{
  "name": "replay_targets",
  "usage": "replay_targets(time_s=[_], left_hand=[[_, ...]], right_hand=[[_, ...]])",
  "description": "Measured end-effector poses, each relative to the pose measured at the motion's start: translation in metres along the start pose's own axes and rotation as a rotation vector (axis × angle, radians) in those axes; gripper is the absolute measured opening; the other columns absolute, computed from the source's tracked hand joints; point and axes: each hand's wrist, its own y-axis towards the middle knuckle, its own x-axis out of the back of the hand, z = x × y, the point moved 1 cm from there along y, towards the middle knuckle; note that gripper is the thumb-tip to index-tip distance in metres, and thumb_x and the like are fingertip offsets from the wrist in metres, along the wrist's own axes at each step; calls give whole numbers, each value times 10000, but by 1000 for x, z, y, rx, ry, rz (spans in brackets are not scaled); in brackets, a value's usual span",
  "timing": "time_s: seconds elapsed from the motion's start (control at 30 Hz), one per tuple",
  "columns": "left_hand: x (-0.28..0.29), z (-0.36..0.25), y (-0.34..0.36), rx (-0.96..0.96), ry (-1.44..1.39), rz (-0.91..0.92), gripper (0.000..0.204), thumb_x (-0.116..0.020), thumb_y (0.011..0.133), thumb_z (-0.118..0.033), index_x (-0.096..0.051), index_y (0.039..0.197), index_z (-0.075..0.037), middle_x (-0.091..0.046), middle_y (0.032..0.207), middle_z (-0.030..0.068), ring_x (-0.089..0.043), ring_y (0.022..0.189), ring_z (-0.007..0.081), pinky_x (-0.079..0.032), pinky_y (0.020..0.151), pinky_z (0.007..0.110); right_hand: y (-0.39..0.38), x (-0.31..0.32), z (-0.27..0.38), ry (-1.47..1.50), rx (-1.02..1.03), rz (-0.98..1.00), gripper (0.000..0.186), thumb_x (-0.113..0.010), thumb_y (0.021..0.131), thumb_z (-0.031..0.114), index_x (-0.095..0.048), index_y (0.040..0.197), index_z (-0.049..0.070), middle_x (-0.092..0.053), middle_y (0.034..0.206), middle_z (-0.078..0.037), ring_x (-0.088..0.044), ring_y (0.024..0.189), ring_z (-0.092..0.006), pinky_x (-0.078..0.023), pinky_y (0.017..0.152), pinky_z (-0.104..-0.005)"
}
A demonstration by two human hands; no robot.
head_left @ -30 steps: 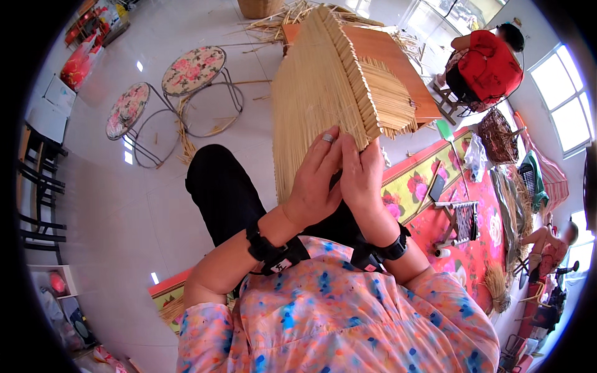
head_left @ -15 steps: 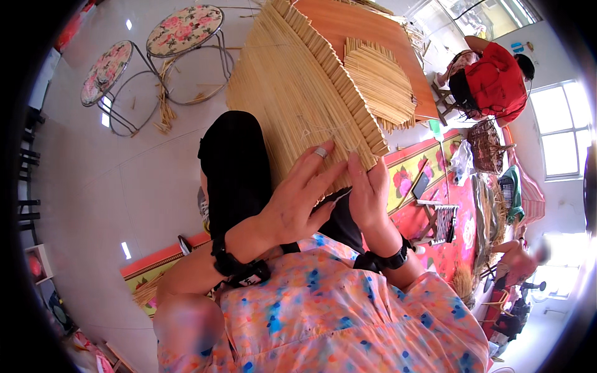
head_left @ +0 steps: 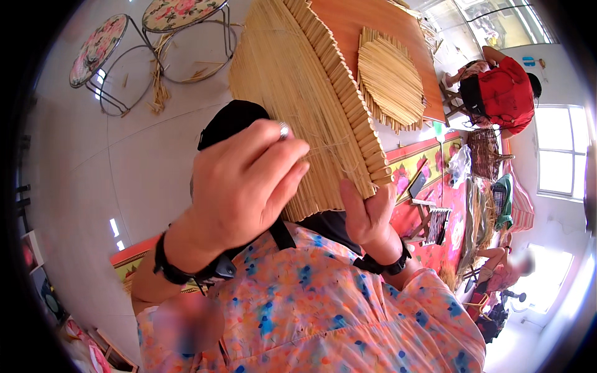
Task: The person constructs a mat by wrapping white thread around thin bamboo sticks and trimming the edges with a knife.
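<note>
Near the bench (head_left: 343, 26), the straw panel (head_left: 306, 102) is held at its closest corner by the right fingers (head_left: 380, 205), seemingly for steadiness, while the left fingers (head_left: 281, 163) are curled, any grip unclear.

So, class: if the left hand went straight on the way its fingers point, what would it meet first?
The left hand would probably meet the straw panel first, though the depth between them is unclear.

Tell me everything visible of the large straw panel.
The large straw panel is pale tan, apparently stalks laid side by side, with a ridged border along its right edge. Thin thread crosses its near part. It slants forward, far end out of frame. The right hand grips its near corner; left hand contact unclear.
</note>
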Motion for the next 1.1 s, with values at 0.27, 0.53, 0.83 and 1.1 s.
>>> replay_targets(time_s=[0.27,0.53,0.83,1.1], left_hand=[[-3,24,10,139,-187,288,117,-694,795,4,-638,898,-2,-626,719,125,-609,585,278,-469,520,318],[5,23,16,248,-214,360,67,-686,795,11,-653,852,4,-617,642,130,-607,524,234,-444,487,287],[15,12,18,326,-176,400,45,-647,808,47,-639,843,19,-592,604,97,-558,495,144,-411,483,254],[23,2,32,456,-81,592,200,-627,805,65,-700,975,-11,-667,705,102,-624,551,172,-450,509,264]], right_hand=[[2,-3,0,39,34,34,380,-615,807,102,-515,1138,-57,-640,814,-178,-629,630,-360,-497,564,-386],[-5,-9,-3,-19,58,-25,497,-725,689,139,-577,1117,-66,-650,850,-163,-652,666,-320,-515,598,-360],[-1,-25,-18,302,207,-69,770,-773,652,321,-530,1253,-94,-555,1096,-199,-580,937,-279,-486,831,-341],[-4,-46,-37,591,237,-97,906,-816,684,514,-497,1325,-41,-494,1166,-167,-538,1020,-254,-453,889,-340]])
